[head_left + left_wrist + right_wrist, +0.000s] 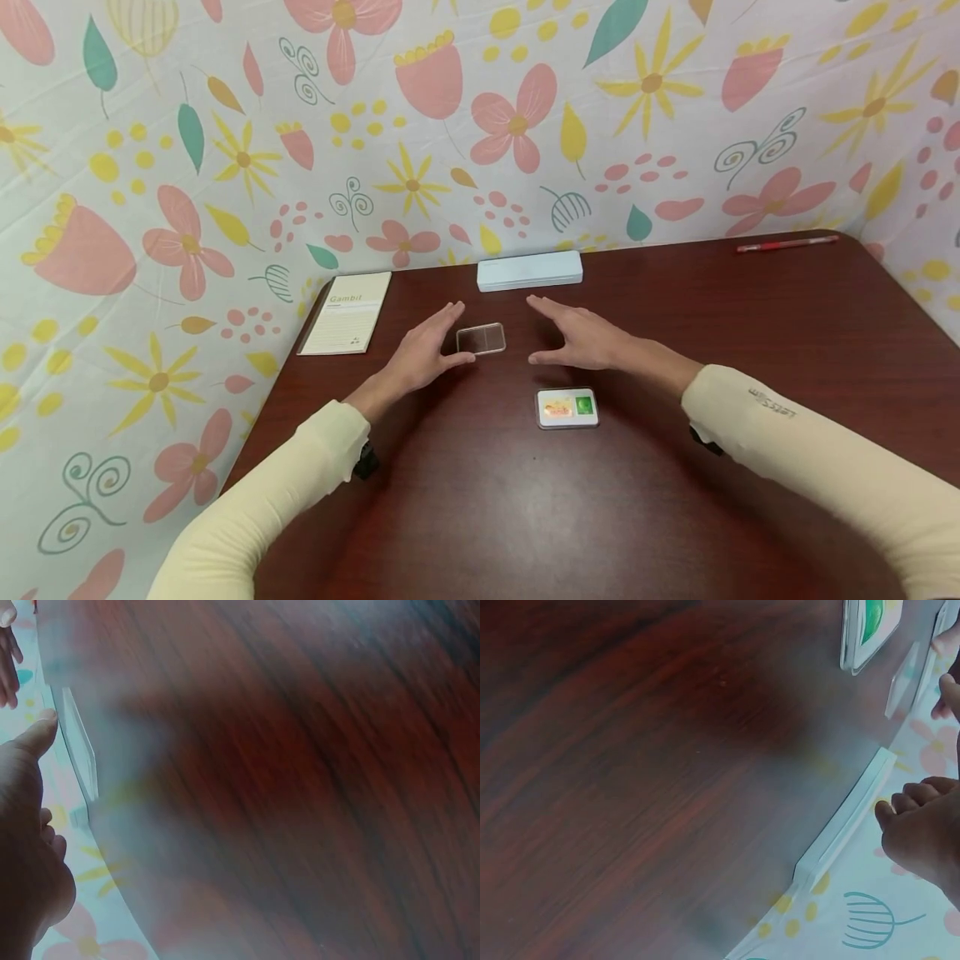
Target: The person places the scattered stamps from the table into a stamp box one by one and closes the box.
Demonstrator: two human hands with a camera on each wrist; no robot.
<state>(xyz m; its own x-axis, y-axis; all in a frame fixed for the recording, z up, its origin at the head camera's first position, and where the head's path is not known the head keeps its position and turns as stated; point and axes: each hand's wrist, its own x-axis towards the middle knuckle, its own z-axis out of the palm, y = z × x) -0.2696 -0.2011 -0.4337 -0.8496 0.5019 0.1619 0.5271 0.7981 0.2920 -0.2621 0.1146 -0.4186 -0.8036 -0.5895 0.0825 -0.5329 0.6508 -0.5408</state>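
Both hands hover over the dark wood table with nothing in them. My left hand (426, 350) has its fingers extended and thumb apart, right beside a small clear rectangular case (482, 338). Facing it from the other side, my right hand (588, 337) is also spread, thumb away from the straight fingers. Nearer to me than the right hand lies a second flat case (567, 408) with a white card inside, showing an orange picture and a green square. In the right wrist view this card case (870, 634) appears at the top edge.
A pale blue box (529, 271) lies at the table's back edge. To the left is a notebook (347, 313) marked "Gambit". A red pen (787, 244) lies at the far right. Behind the table hangs a flower-patterned cloth (517, 200).
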